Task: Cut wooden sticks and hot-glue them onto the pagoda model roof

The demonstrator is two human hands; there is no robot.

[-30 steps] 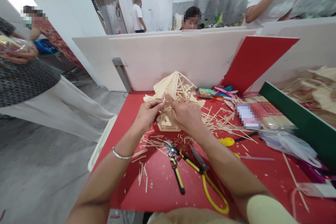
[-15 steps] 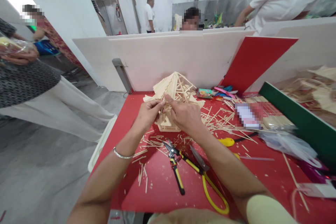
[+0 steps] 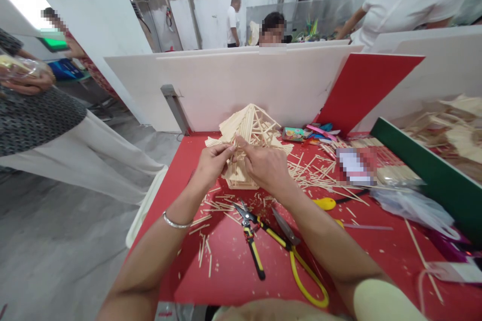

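A model house of pale wooden sticks (image 3: 236, 124), with a pointed, partly slatted roof, stands at the back of the red table. My left hand (image 3: 215, 161) is closed in a pinch at its front, thumb and fingertips together; what lies between them is too small to make out. Close beside it, my right hand (image 3: 265, 163) is at the model's front, index finger stretched toward the left fingertips and the other fingers curled. Its thumb and whatever it grips are hidden. Pruning shears (image 3: 250, 238) and yellow-handled scissors (image 3: 295, 251) lie on the table nearer me.
Loose sticks (image 3: 311, 173) and offcuts litter the red table (image 3: 222, 281). To the right lie a phone-like slab (image 3: 354, 165), a clear plastic bag (image 3: 414, 210) and a green board (image 3: 425, 175). A white partition (image 3: 241, 80) rises behind the model; a person (image 3: 41, 105) stands at left.
My hands and the model hold nearly the same position. In the background, a person in white has moved to the right, and the person at upper right has shifted.
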